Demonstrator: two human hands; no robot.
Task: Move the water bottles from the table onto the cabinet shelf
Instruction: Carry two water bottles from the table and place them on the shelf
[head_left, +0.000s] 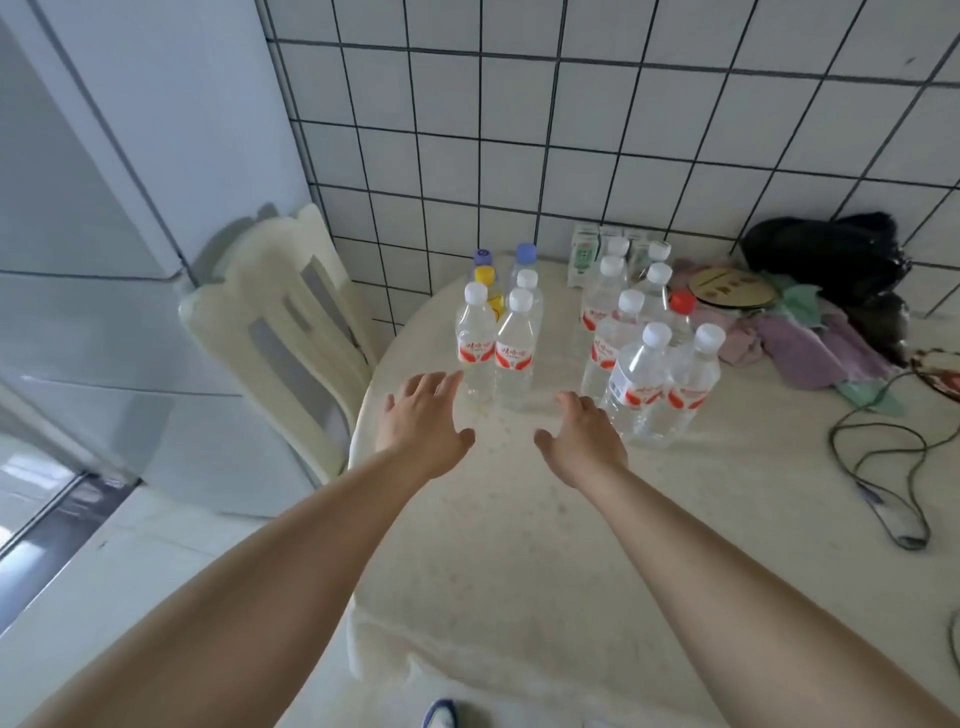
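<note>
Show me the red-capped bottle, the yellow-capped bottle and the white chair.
red-capped bottle (682, 301), head view, on its red cap.
yellow-capped bottle (484, 275), head view, on its yellow cap.
white chair (260, 291), head view, on the backrest.

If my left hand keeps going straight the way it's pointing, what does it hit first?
Most likely the left hand meets the front-left water bottle of the left cluster; its fingers are spread, pointing at the bottle's base, not yet touching as far as depth shows.

Both hands, left hand (422, 415) & right hand (584, 436), hover empty nr water bottles (514, 348) on table (519, 519).
</note>
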